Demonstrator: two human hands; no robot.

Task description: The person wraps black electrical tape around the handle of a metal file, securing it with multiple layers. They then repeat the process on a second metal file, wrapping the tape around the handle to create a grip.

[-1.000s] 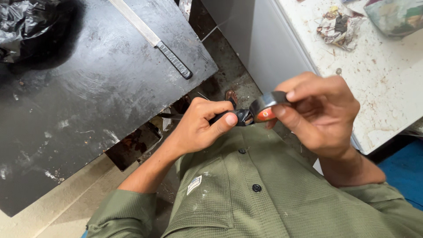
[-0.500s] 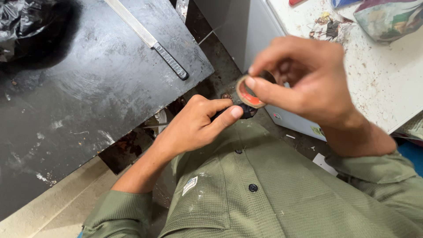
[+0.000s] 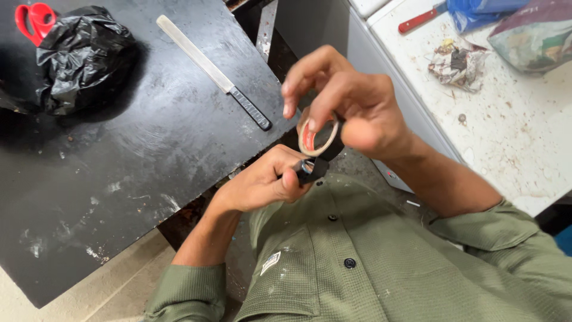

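Holding nearly spent tape roll [image 3: 317, 138], red-printed core | right hand [image 3: 351, 107] grip closed on it | left hand [image 3: 265, 182] pinching black taped end [image 3: 308, 171]

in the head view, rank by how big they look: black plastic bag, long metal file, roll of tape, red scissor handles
1. black plastic bag
2. metal file
3. roll of tape, nearer the camera, so unsure
4. red scissor handles, partly hidden

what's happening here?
A person in a green shirt holds a nearly used-up roll of black tape in the right hand, the strip running down to a small dark item pinched in the left hand. A long file, a black bag and red scissors lie on the dark table.
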